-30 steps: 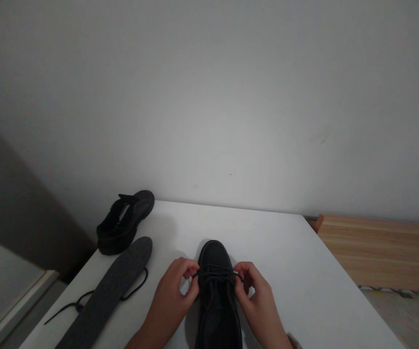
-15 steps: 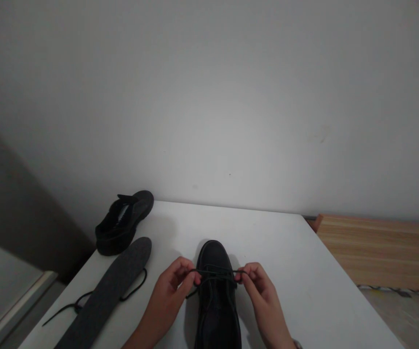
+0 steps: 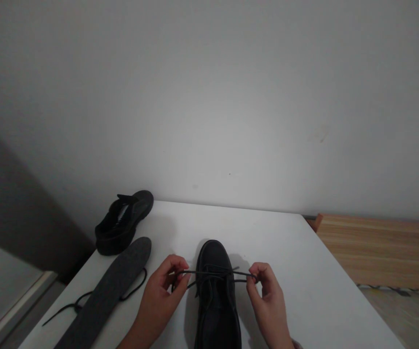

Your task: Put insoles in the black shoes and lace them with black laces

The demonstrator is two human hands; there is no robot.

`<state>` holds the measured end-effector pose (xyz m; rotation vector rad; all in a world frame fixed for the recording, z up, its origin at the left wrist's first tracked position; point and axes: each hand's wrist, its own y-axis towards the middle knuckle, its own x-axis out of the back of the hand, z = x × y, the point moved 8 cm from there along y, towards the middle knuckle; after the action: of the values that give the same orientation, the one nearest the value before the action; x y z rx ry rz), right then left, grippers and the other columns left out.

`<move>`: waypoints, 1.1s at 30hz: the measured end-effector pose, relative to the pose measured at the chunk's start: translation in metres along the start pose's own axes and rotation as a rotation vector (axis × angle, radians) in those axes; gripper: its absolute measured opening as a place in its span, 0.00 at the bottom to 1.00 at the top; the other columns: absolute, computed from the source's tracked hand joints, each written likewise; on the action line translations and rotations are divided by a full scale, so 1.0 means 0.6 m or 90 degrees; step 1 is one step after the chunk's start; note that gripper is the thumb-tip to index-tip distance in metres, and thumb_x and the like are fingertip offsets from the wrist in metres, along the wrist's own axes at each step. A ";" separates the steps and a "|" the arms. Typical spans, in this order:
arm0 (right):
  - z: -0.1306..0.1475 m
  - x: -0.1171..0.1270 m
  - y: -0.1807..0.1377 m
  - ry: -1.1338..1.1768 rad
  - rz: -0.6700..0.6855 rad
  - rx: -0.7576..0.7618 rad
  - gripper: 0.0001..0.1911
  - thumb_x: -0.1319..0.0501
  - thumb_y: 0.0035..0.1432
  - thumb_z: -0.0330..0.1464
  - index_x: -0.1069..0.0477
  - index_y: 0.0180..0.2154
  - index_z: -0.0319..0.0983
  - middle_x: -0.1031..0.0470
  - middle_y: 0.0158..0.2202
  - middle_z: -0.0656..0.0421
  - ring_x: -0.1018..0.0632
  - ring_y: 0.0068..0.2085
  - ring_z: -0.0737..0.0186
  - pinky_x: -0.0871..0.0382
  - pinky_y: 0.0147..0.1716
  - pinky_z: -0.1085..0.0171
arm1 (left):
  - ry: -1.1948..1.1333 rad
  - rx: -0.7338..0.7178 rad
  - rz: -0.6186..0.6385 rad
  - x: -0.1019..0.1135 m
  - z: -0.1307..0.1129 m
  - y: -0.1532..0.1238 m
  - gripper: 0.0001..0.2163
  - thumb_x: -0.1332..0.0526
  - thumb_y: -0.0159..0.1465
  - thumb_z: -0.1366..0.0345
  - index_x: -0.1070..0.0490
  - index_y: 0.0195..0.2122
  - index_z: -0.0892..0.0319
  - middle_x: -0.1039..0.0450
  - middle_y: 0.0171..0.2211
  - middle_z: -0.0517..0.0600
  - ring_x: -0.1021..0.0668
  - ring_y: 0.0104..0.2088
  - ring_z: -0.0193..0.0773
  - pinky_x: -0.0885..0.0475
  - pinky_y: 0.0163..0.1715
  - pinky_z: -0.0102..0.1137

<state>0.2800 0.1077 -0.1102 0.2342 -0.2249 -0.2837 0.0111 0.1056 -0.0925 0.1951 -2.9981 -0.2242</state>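
Observation:
A black lace-up shoe (image 3: 215, 300) stands on the white table (image 3: 289, 261), toe pointing away from me. My left hand (image 3: 160, 298) pinches one end of its black shoelace (image 3: 213, 274) to the left of the shoe. My right hand (image 3: 267, 300) pinches the other end to the right. The lace runs taut across the shoe's top between both hands.
A second black shoe (image 3: 122, 223) lies at the table's far left corner. A dark grey insole (image 3: 111, 286) and a loose black lace (image 3: 82, 300) lie along the left edge. A wooden board (image 3: 380, 249) sits to the right, and a grey wall rises behind.
Both hands have moved apart, left hand leftward and right hand rightward, drawing the lace ends out from the shoe until the lace is stretched tight.

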 end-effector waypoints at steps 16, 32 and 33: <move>-0.044 -0.013 -0.007 0.358 -0.010 -0.186 0.19 0.36 0.61 0.48 0.32 0.46 0.43 0.36 0.21 0.68 0.32 0.25 0.68 0.35 0.29 0.67 | -0.053 0.028 -0.104 0.071 0.013 -0.002 0.08 0.37 0.60 0.59 0.27 0.31 0.58 0.42 0.20 0.40 0.42 0.18 0.28 0.46 0.16 0.23; 0.005 -0.003 -0.010 0.361 0.140 -0.286 0.20 0.31 0.53 0.48 0.31 0.27 0.38 0.45 0.16 0.68 0.50 0.20 0.73 0.62 0.19 0.69 | -0.118 -0.018 0.048 0.065 -0.001 -0.031 0.05 0.37 0.64 0.63 0.25 0.32 0.57 0.39 0.22 0.43 0.37 0.22 0.30 0.41 0.21 0.23; 0.015 -0.007 -0.014 0.350 0.187 -0.287 0.22 0.32 0.54 0.48 0.32 0.25 0.38 0.43 0.16 0.67 0.50 0.19 0.73 0.62 0.19 0.69 | -0.091 -0.042 0.068 0.064 -0.009 -0.035 0.05 0.37 0.63 0.64 0.25 0.31 0.57 0.36 0.23 0.44 0.34 0.23 0.31 0.39 0.23 0.24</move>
<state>0.2716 0.0992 -0.1050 -0.1723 0.3485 0.0321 -0.0236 0.0788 -0.0859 0.0114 -3.1246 -0.3398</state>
